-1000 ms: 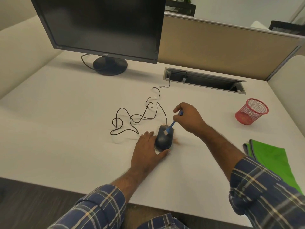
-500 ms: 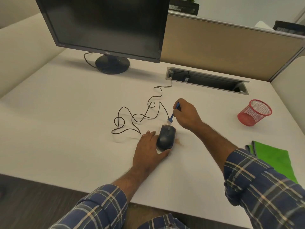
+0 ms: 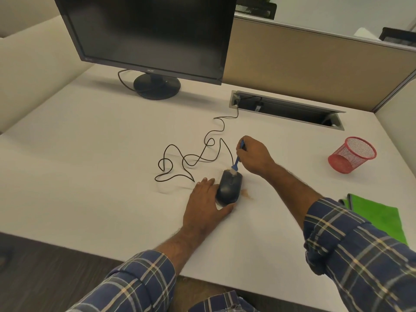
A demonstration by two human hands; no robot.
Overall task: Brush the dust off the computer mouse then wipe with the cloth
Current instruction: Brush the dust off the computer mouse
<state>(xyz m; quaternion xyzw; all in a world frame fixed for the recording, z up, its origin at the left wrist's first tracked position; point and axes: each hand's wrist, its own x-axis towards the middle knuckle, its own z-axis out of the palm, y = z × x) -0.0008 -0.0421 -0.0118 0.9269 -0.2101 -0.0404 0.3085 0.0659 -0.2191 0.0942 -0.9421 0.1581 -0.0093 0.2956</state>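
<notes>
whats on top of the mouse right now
The pale bristles of the blue brush, held by the right hand, touch the mouse at its far end. The left hand steadies its near left side, covering that edge.

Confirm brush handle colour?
Blue: the brush handle shows clearly in the head view, held in the right hand.

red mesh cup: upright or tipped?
Tipped. The cup lies on its side on the desk, open mouth facing up-right.

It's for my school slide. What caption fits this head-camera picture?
Left hand steadies a mouse while right hand sweeps it with a blue brush.
</notes>
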